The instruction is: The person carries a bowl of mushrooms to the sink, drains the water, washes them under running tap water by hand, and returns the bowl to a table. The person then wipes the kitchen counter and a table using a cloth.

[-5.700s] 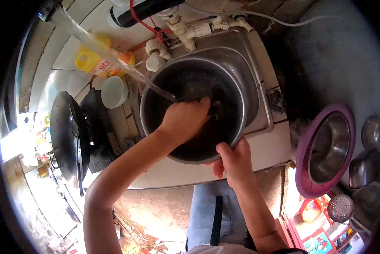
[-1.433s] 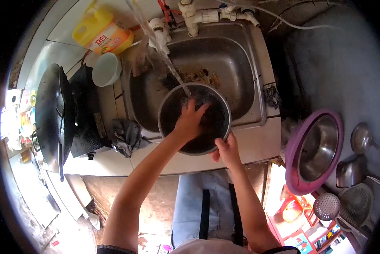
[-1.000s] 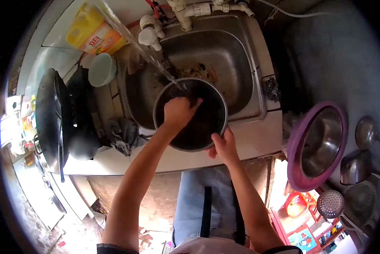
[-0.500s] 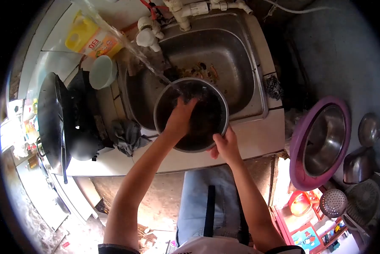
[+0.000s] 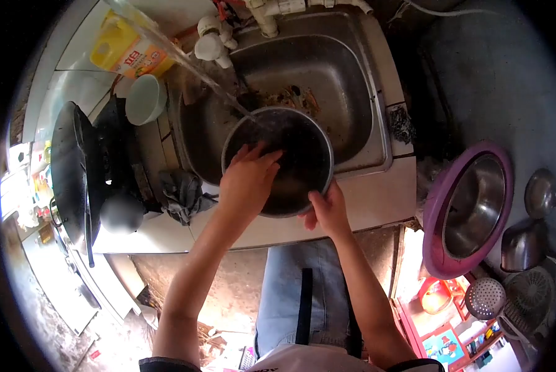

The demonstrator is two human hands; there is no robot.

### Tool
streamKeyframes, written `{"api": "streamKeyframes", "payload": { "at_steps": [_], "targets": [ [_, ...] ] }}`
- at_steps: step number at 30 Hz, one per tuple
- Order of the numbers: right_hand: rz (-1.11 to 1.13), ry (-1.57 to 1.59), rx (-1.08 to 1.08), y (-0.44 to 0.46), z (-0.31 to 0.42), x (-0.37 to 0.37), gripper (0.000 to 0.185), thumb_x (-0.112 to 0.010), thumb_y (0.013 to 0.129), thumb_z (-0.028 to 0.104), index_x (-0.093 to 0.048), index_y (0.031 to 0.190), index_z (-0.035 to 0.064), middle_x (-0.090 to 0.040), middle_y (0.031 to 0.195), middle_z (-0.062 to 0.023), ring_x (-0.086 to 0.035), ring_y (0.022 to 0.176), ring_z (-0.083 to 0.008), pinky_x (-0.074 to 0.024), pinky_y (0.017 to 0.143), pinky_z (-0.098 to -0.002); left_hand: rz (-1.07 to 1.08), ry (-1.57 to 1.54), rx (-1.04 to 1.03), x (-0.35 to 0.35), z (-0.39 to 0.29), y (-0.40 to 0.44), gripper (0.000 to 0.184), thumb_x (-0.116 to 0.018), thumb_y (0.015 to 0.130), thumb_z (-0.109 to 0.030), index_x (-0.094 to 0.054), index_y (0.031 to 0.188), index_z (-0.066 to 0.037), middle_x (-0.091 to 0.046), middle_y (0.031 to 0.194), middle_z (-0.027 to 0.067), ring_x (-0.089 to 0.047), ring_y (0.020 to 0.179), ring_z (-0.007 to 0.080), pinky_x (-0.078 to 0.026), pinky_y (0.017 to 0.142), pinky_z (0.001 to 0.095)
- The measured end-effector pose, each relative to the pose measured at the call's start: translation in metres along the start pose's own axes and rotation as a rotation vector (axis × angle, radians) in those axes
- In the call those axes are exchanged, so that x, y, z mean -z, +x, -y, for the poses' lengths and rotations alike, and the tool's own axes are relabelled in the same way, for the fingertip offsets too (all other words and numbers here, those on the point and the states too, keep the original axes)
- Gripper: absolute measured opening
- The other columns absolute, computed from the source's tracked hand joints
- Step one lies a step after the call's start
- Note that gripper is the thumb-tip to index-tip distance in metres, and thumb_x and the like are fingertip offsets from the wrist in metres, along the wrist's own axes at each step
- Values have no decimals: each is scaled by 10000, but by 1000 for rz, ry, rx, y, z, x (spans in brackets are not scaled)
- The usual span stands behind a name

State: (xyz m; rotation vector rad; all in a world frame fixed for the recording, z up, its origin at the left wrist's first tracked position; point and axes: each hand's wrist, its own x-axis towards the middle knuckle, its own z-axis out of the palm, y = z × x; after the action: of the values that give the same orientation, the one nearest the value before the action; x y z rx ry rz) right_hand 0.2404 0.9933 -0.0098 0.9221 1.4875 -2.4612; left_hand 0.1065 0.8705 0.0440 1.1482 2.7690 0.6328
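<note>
A round metal pot (image 5: 302,186) with dark contents rests at the front edge of the steel sink (image 5: 346,93). Water (image 5: 197,75) streams into it from the upper left. My left hand (image 5: 248,180) is over the pot's left part, fingers spread and nothing visible in them. The pot's lower right rim is gripped by my right hand (image 5: 327,209), thumb on the rim and fingers beneath. Food scraps (image 5: 296,99) lie in the sink behind the pot. What lies in the dark water cannot be made out.
Left of the sink are a dark cloth (image 5: 182,195), a pale green bowl (image 5: 146,100), a yellow detergent jug (image 5: 129,49) and a black wok (image 5: 70,180). A purple basin (image 5: 436,242), a perforated ladle (image 5: 485,298) and other utensils hang at the right.
Compared with the oldest frame, the pot is nearer the sink's front edge and the scraps show. Over the last half second my left hand has risen toward the pot's left side, its fingers now visible.
</note>
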Motion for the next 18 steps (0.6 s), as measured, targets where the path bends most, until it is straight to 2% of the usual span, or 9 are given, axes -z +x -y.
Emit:
{"api": "streamKeyframes", "payload": {
  "at_steps": [1,3,6,9,11,13,14,16,18],
  "targets": [
    [2,-1,-3,0,3,-2,480,-429,840,52,-241,1283,57,-567,690,-128,-558,408,-173,-439,309,-266,42,-153,105,18,-13,2,186,-524,823,-113,-628,975,-91,-626,816,148,-604,772,297,-486,686,382],
    [-79,21,-34,0,13,-7,248,-476,849,104,-424,1055,-25,-581,690,-126,-545,389,-163,-418,303,-229,84,-463,250,56,-41,4,216,-510,822,-36,-620,1004,-76,-635,828,145,-627,738,254,-499,653,334],
    [-18,-21,-96,6,1,1,369,-429,840,49,-299,1185,27,-565,725,-154,-575,428,-195,-441,297,-276,-26,-795,164,93,-75,2,220,-498,815,39,-599,1002,-18,-639,798,145,-641,635,199,-487,552,251],
    [12,-84,76,6,3,1,355,-424,841,49,-301,1172,18,-559,717,-155,-574,426,-200,-441,297,-276,21,-795,306,115,-97,6,184,-504,812,42,-591,970,5,-631,738,135,-636,590,194,-475,525,250],
    [25,-61,131,7,4,0,343,-423,841,51,-303,1160,10,-554,709,-158,-571,422,-207,-441,297,-276,146,-728,395,95,-78,10,202,-401,895,-26,-582,968,24,-625,767,85,-625,637,150,-475,535,265],
    [-35,-46,-80,5,11,-4,339,-425,839,53,-309,1155,9,-554,707,-161,-568,416,-209,-442,299,-278,196,-459,413,58,-51,19,182,-414,878,-8,-589,919,25,-613,724,69,-605,604,133,-455,525,255],
    [-5,-17,-50,5,10,-4,339,-423,840,54,-310,1155,7,-555,704,-167,-565,410,-210,-443,301,-279,191,-459,415,52,-47,15,182,-414,878,-8,-589,919,25,-613,724,69,-605,604,133,-455,525,255],
    [-22,-39,-51,6,13,-5,335,-422,837,51,-314,1151,4,-557,704,-164,-564,409,-205,-441,300,-280,89,-573,407,51,-45,15,157,-443,852,2,-600,864,6,-617,694,68,-597,591,138,-444,532,259],
    [-64,-57,-71,2,13,-5,332,-421,834,47,-319,1146,1,-558,704,-161,-563,408,-201,-440,300,-280,43,-806,175,84,-68,4,161,-456,850,-21,-616,839,-20,-629,688,68,-609,627,148,-457,551,261]
  ]
}}
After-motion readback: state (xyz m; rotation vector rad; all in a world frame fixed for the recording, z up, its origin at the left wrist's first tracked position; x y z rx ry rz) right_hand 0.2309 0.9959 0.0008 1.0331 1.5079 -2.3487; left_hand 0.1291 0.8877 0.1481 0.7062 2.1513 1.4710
